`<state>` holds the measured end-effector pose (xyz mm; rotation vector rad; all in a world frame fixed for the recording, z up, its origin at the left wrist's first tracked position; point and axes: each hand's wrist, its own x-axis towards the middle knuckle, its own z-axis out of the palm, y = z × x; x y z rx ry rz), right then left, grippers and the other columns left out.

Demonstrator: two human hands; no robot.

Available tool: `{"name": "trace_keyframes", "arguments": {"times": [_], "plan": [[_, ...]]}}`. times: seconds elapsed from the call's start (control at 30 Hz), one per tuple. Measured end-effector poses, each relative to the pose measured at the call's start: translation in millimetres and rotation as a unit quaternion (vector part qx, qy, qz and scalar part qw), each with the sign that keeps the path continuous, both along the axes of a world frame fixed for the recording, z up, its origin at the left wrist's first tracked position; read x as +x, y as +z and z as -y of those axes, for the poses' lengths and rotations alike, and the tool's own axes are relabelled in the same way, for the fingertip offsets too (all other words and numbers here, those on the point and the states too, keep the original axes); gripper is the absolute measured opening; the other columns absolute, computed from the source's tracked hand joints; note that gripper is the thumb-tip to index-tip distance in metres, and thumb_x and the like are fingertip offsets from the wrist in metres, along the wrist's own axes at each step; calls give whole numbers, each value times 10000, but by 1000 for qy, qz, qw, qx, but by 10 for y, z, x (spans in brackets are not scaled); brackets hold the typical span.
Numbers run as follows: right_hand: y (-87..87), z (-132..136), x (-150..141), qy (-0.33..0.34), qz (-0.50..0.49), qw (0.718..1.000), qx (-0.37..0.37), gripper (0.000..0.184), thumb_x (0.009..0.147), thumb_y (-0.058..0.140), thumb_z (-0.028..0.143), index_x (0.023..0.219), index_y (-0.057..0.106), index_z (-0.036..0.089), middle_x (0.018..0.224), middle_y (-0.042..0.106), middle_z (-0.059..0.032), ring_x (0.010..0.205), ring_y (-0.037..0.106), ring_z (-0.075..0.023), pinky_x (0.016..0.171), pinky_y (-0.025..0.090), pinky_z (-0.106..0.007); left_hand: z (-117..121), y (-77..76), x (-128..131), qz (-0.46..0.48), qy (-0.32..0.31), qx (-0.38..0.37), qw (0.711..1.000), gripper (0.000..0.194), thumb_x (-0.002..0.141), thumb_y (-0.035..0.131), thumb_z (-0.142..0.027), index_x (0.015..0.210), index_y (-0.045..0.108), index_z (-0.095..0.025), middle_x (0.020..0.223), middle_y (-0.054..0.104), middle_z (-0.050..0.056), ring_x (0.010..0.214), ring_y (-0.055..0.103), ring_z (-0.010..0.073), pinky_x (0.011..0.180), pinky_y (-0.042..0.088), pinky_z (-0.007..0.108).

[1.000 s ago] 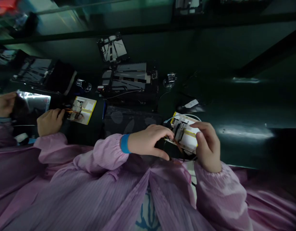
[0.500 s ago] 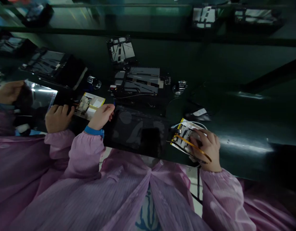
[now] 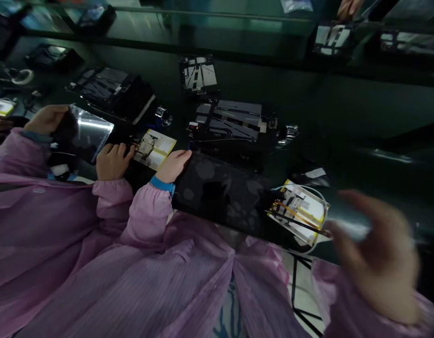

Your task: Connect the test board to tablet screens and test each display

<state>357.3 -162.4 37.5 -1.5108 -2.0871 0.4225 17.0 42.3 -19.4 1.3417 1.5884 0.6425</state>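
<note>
My left hand (image 3: 173, 165), with a blue cuff at the wrist, grips the left edge of a dark flat panel (image 3: 224, 192) that lies across the near table edge. Just right of the panel lies a white and yellow sheet (image 3: 298, 211) carrying small parts and an orange flex strip. My right hand (image 3: 375, 253) is raised off that sheet to the right, blurred, with its fingers apart and nothing in them.
A co-worker in a pink coat sits at my left; one hand (image 3: 113, 159) touches a similar yellow sheet (image 3: 154, 148), the other (image 3: 46, 119) holds a shiny bag (image 3: 88, 131). Behind the panel sits a fixture with grey plates (image 3: 231, 122) and a small board (image 3: 198, 75).
My left hand left the sheet and took the panel's left edge. My right hand let go of the sheet and lifted away to the right. The view shifted right.
</note>
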Motion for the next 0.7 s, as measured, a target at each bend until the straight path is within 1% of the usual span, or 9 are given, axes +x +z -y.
{"name": "trace_keyframes", "arguments": {"times": [0.07,0.17,0.27,0.3,0.37,0.43,0.5,0.6,0.7], "plan": [[-9,-36,-384,19,36,999,-6,300,809,655,459,1070,668,313,1225,613,-101,1203,513,-330,962,448,-518,30,14,-18,22,-1,12,1000,247,826,539,-359,672,544,-166,582,452,-23,574,416,124,537,292,245],[-204,-126,-897,64,93,994,-12,358,800,666,458,1133,652,325,1311,578,-85,1268,465,-339,1028,385,-569,91,6,-60,63,1,22,998,175,809,561,-307,699,549,-170,622,461,-23,614,436,123,575,335,230],[-417,-217,-1106,98,142,985,7,415,822,638,466,1205,619,309,1374,536,-90,1312,416,-364,1055,306,-649,153,-25,-73,185,41,17,982,138,783,567,-243,680,505,-175,602,429,-30,586,442,116,582,372,226],[-449,-258,-1103,87,155,984,17,438,836,617,471,1237,600,295,1395,516,-100,1331,389,-378,1058,270,-680,169,-34,-68,234,57,16,971,126,775,565,-217,679,494,-175,601,431,-30,582,452,114,589,385,228],[-428,-363,-1039,16,176,983,42,505,865,574,477,1317,535,255,1439,458,-140,1371,312,-414,1053,185,-736,189,-47,-55,309,73,5,948,115,769,567,-192,691,483,-176,609,450,-29,582,480,114,602,410,234],[-313,-481,-976,-72,173,980,66,583,883,546,482,1392,446,218,1474,392,-182,1397,239,-443,1042,133,-762,197,-58,-47,357,68,-22,931,124,775,583,-207,710,481,-177,625,476,-27,590,510,116,608,426,241],[-165,-567,-977,-91,138,983,84,604,891,534,482,1412,405,206,1487,358,-194,1409,211,-441,1046,159,-746,199,-75,-47,387,56,-44,919,140,765,610,-234,731,488,-176,640,502,-23,593,529,118,604,433,243],[-48,-593,-1093,40,103,990,88,465,892,543,451,1313,514,256,1470,407,-128,1414,237,-390,1084,214,-679,193,-112,-52,403,39,-53,913,191,704,668,-265,773,521,-166,657,551,-16,595,549,122,599,440,243],[-152,-580,-1160,159,139,976,60,296,881,575,407,1143,637,284,1447,460,-60,1400,278,-372,1101,183,-684,181,-133,-53,410,19,-56,910,274,630,714,-274,810,549,-149,659,594,-10,604,576,132,612,456,247]]}}
